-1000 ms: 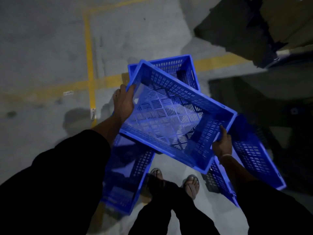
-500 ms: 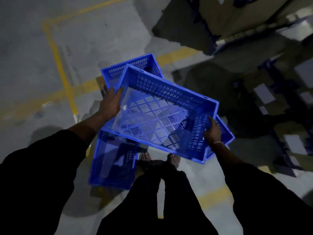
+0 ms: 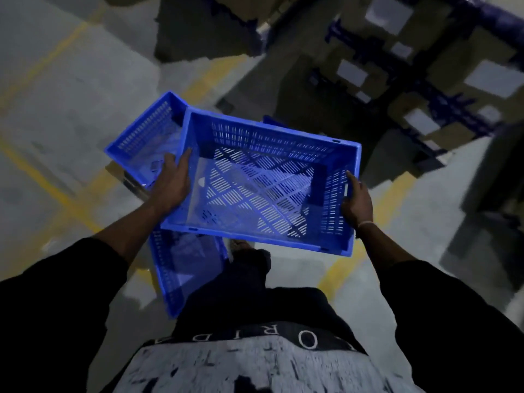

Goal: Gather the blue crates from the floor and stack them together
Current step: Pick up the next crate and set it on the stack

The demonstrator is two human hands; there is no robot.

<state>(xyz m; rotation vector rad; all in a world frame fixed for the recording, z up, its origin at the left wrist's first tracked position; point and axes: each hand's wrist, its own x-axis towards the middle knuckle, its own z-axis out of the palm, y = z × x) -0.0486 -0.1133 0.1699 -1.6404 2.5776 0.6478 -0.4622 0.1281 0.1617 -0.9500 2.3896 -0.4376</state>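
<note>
I carry an empty blue slatted crate (image 3: pixel 263 154) in front of me, above the floor. My left hand (image 3: pixel 173 184) grips its left end wall, thumb inside. My right hand (image 3: pixel 355 199) grips its right end wall. A second blue crate (image 3: pixel 141 140) lies on the floor to the far left, partly hidden by the held crate. A third blue crate (image 3: pixel 181 268) lies on the floor below, beside my legs. A sliver of blue (image 3: pixel 273 120) shows behind the held crate's far rim.
Yellow lines (image 3: pixel 337 275) cross the grey concrete floor. Cardboard boxes with white labels (image 3: pixel 351 72) sit on blue racking (image 3: pixel 442 92) at the upper right. A dark stack of boxes (image 3: pixel 204 26) stands at the top centre. The scene is dim and blurred.
The view has swung to the right and the held crate has turned level with me. The crate that lay at the right on the floor is now almost hidden. Both hands keep their grip.
</note>
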